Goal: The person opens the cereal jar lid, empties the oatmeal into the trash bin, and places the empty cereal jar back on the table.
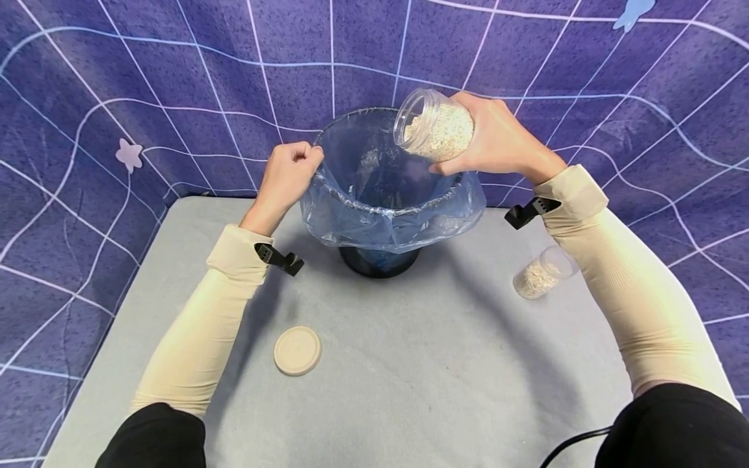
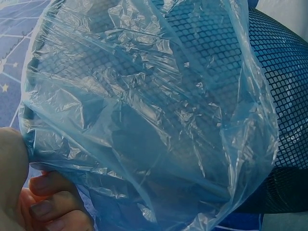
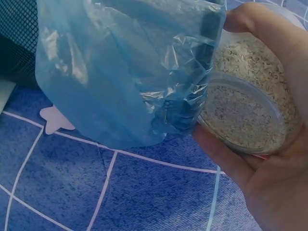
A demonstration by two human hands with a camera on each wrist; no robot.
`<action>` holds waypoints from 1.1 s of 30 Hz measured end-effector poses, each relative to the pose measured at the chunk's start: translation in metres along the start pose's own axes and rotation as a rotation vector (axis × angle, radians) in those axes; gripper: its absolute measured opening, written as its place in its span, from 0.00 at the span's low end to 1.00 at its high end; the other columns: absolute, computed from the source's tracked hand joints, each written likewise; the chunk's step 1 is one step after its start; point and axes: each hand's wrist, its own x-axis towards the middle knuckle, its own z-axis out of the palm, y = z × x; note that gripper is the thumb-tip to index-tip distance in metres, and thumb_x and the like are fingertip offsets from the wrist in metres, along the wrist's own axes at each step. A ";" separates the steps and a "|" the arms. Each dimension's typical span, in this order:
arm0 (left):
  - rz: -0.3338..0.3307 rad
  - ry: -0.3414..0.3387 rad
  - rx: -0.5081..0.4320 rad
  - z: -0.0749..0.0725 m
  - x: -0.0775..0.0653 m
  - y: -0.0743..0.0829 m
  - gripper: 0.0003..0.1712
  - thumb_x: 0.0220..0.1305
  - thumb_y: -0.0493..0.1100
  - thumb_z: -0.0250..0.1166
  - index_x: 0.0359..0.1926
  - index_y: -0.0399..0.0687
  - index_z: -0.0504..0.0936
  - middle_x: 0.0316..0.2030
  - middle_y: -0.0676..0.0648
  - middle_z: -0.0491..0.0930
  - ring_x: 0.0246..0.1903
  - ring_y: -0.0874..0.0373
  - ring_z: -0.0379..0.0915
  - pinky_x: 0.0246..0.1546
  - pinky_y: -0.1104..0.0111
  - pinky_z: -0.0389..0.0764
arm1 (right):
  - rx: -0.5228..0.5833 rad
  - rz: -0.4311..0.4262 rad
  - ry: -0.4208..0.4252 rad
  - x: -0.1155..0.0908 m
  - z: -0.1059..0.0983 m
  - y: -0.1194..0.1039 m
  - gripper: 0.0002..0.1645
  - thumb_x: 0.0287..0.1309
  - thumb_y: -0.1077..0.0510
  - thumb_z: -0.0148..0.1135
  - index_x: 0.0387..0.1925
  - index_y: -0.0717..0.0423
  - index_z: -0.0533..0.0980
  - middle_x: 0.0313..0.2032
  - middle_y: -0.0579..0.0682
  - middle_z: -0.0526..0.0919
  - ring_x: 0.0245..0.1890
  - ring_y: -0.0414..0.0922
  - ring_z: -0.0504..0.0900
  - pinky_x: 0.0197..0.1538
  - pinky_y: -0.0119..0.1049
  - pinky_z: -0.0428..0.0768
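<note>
A black mesh trash can (image 2: 291, 101) is lined with a blue translucent plastic bag (image 1: 389, 237) folded over its rim. My left hand (image 1: 290, 170) grips the bag at the left side of the rim, its fingers (image 2: 57, 199) curled below the edge in the left wrist view. Over the can's right side, my right hand (image 1: 497, 140) holds a clear jar (image 1: 447, 130) of pale oat-like flakes by its base end. The jar is tipped, its uncovered mouth facing left above the can; flakes lie along its lower side. In the right wrist view, the jar's round bottom (image 3: 240, 115) shows between thumb and fingers.
A second clear jar (image 1: 535, 278) with similar flakes lies tilted at the right of the grey table (image 1: 374, 364), beside my right sleeve. A round beige lid (image 1: 297, 351) lies front left. Behind hangs a purple grid-patterned cloth (image 1: 222, 84). A black cable (image 1: 570, 443) runs at front right.
</note>
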 end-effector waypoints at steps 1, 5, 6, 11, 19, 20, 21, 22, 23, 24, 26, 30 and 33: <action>0.000 0.000 0.000 0.000 0.000 0.000 0.25 0.72 0.48 0.61 0.17 0.54 0.66 0.16 0.60 0.60 0.25 0.58 0.60 0.31 0.67 0.60 | -0.001 -0.006 -0.002 0.001 0.000 0.000 0.50 0.34 0.43 0.90 0.60 0.55 0.78 0.46 0.51 0.87 0.45 0.49 0.83 0.50 0.46 0.77; 0.005 0.001 0.000 0.000 0.000 -0.001 0.24 0.72 0.48 0.61 0.17 0.54 0.66 0.16 0.60 0.61 0.25 0.58 0.60 0.31 0.67 0.60 | -0.003 -0.027 -0.011 0.003 0.001 0.000 0.49 0.35 0.44 0.90 0.60 0.55 0.78 0.46 0.51 0.87 0.45 0.49 0.83 0.51 0.46 0.78; 0.004 0.002 -0.002 0.000 0.000 -0.001 0.24 0.72 0.48 0.61 0.17 0.54 0.66 0.16 0.60 0.61 0.25 0.58 0.61 0.31 0.67 0.60 | -0.004 -0.029 -0.014 0.003 0.001 0.000 0.49 0.35 0.44 0.90 0.59 0.55 0.78 0.46 0.51 0.87 0.45 0.49 0.83 0.51 0.46 0.78; 0.002 -0.002 -0.001 0.000 0.000 -0.001 0.24 0.72 0.48 0.61 0.17 0.54 0.66 0.16 0.59 0.62 0.26 0.57 0.62 0.32 0.66 0.62 | -0.010 -0.032 -0.027 0.004 0.002 0.000 0.50 0.34 0.43 0.91 0.60 0.55 0.78 0.46 0.51 0.87 0.44 0.48 0.83 0.50 0.46 0.78; -0.003 -0.006 0.002 -0.001 0.000 0.000 0.24 0.72 0.48 0.61 0.17 0.54 0.67 0.17 0.59 0.64 0.27 0.56 0.63 0.34 0.66 0.63 | -0.021 -0.054 -0.038 0.007 0.003 -0.001 0.48 0.34 0.43 0.90 0.58 0.55 0.79 0.45 0.50 0.87 0.43 0.48 0.83 0.48 0.45 0.79; -0.006 -0.007 0.004 -0.001 0.000 0.000 0.24 0.72 0.48 0.61 0.17 0.54 0.67 0.17 0.58 0.64 0.27 0.56 0.63 0.34 0.66 0.63 | -0.022 -0.058 -0.042 0.008 0.003 -0.001 0.48 0.34 0.43 0.90 0.58 0.55 0.79 0.45 0.50 0.87 0.43 0.48 0.83 0.48 0.45 0.79; -0.007 -0.007 0.007 -0.001 0.000 0.000 0.24 0.72 0.48 0.61 0.17 0.54 0.67 0.18 0.58 0.64 0.27 0.56 0.63 0.34 0.66 0.64 | -0.024 -0.062 -0.046 0.008 0.003 -0.002 0.48 0.34 0.44 0.90 0.58 0.55 0.79 0.44 0.50 0.87 0.43 0.48 0.83 0.48 0.45 0.79; -0.007 -0.007 0.009 -0.001 0.000 0.000 0.24 0.72 0.48 0.61 0.17 0.54 0.67 0.18 0.58 0.64 0.27 0.56 0.64 0.34 0.66 0.64 | -0.025 -0.067 -0.049 0.009 0.003 -0.002 0.48 0.34 0.44 0.90 0.58 0.56 0.79 0.44 0.50 0.87 0.43 0.48 0.83 0.49 0.44 0.79; -0.008 -0.008 0.010 -0.001 0.000 0.000 0.24 0.72 0.48 0.60 0.17 0.54 0.67 0.18 0.58 0.64 0.27 0.56 0.64 0.34 0.66 0.64 | -0.025 -0.071 -0.053 0.010 0.003 -0.003 0.47 0.34 0.44 0.90 0.57 0.56 0.79 0.44 0.51 0.87 0.42 0.48 0.84 0.49 0.44 0.79; -0.007 -0.007 0.008 -0.001 0.000 0.000 0.24 0.72 0.48 0.61 0.17 0.54 0.67 0.18 0.58 0.64 0.27 0.56 0.64 0.34 0.66 0.64 | -0.028 -0.076 -0.055 0.011 0.003 -0.003 0.47 0.34 0.45 0.90 0.57 0.56 0.79 0.44 0.51 0.87 0.42 0.47 0.84 0.49 0.43 0.79; -0.005 -0.006 0.006 -0.001 0.000 0.000 0.24 0.72 0.48 0.61 0.17 0.54 0.67 0.18 0.58 0.64 0.27 0.56 0.63 0.34 0.66 0.63 | -0.033 -0.081 -0.057 0.012 0.003 -0.004 0.47 0.34 0.45 0.90 0.57 0.57 0.79 0.44 0.51 0.87 0.42 0.47 0.84 0.48 0.42 0.79; 0.001 -0.002 0.004 0.000 0.001 0.000 0.24 0.72 0.48 0.61 0.17 0.54 0.66 0.17 0.59 0.63 0.27 0.57 0.63 0.33 0.66 0.62 | -0.040 -0.085 -0.056 0.013 0.004 -0.004 0.46 0.34 0.46 0.90 0.56 0.57 0.79 0.44 0.51 0.87 0.42 0.47 0.84 0.48 0.42 0.78; -0.005 -0.002 0.012 -0.001 0.000 0.000 0.24 0.72 0.48 0.60 0.17 0.54 0.66 0.17 0.59 0.63 0.27 0.57 0.63 0.33 0.66 0.62 | -0.036 -0.092 -0.061 0.014 0.004 -0.005 0.46 0.34 0.46 0.90 0.56 0.57 0.79 0.44 0.51 0.87 0.42 0.47 0.84 0.49 0.43 0.79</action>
